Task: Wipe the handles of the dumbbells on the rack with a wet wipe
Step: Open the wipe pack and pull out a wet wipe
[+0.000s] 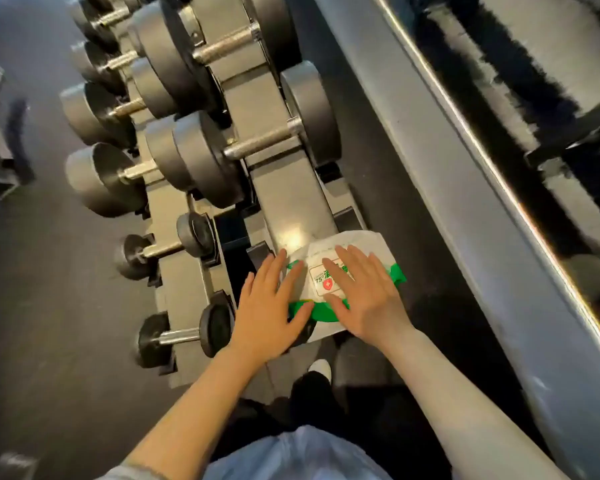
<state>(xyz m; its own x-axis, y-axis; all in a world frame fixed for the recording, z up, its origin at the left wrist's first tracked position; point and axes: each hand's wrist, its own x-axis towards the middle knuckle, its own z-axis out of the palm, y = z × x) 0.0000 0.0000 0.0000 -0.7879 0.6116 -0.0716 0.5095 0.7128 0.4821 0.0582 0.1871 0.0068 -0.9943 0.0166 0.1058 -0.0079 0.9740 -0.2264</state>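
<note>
Both hands lie flat with fingers straight, grasping nothing: the left hand [267,306] presses the left edge of the wet wipe pack [329,271], the right hand [364,296] its middle. The white and green pack rests on the near end of the grey rack [284,188]. Toward 11 o'clock, dumbbells [253,143] sit in rows, metal handles [262,142] exposed.
</note>
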